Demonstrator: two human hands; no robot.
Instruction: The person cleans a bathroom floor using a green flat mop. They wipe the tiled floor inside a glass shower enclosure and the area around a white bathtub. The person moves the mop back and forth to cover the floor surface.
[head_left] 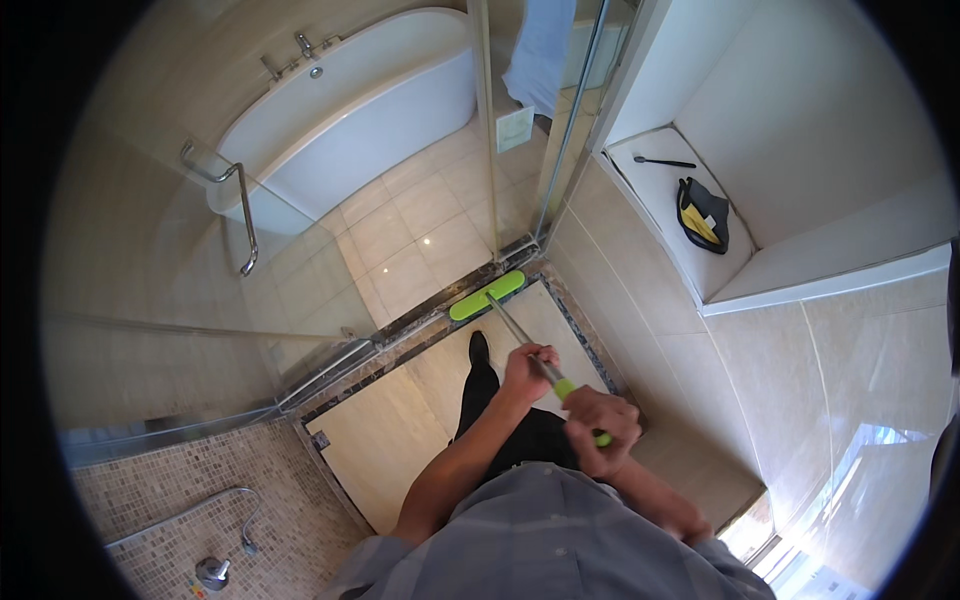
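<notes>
Both of my hands are closed on the pole of a flat mop. My left hand (529,372) wraps round the silver shaft lower down. Nearer my body, my right hand (602,430) grips the green upper end of the handle. The mop's long green head (487,296) lies at the far edge of the shower floor, beside the dark stone threshold (430,310). From the head, the pole slants back toward me and to the right. My dark shoe (479,350) stands just short of the mop head.
A glass door (200,260) with a metal handle (243,215) stands open at the left. Beyond the threshold is a white bathtub (370,130). In the wall niche (650,200) at right lie a small dark brush (664,162) and a black-and-yellow pouch (703,216). A shower hose hangs lower left.
</notes>
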